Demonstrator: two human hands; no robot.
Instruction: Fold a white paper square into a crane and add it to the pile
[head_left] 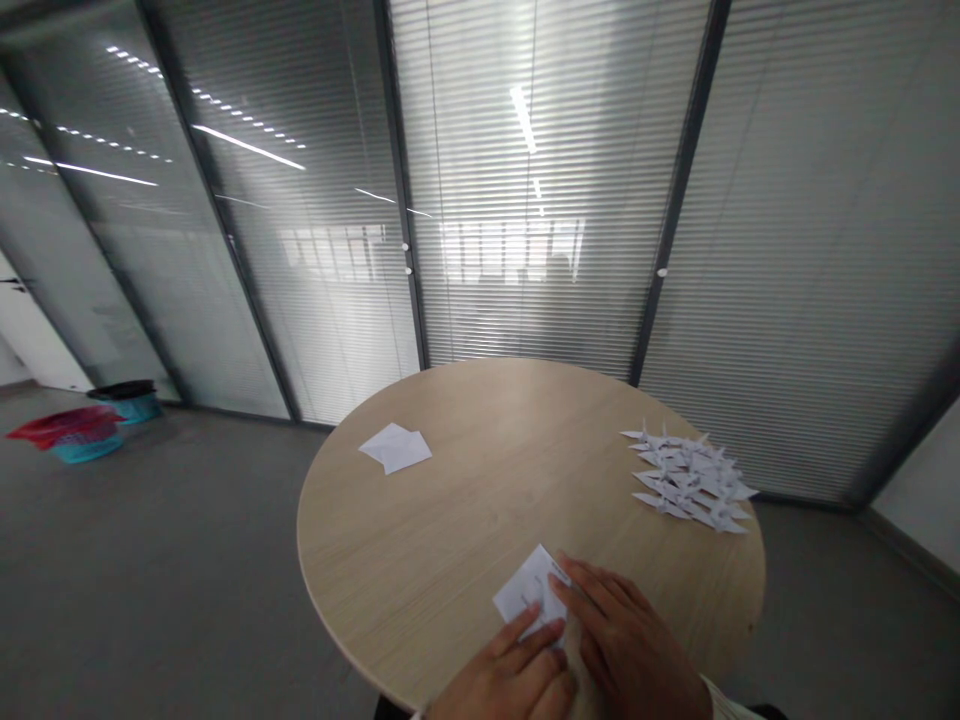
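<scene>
A folded square of white paper (519, 592) lies turned cornerwise on the table near its front edge, with some small dark marks on it. My left hand (506, 675) rests on its lower part, index and middle fingers stretched out over the paper and the others bent. Along the paper's right edge lie the outstretched fingers of my right hand (619, 625), pressing on it. Both thumbs are hidden or hard to make out. On the right side of the table sits a group of several folded white paper cranes (690, 480).
Loose white paper sheets (397, 448) overlap at the left of the round wooden table (480, 480). Behind it stands a glass partition (540, 180) with blinds. On the floor at far left are a blue basket with a red liner (71, 430) and one with a black liner (127, 400).
</scene>
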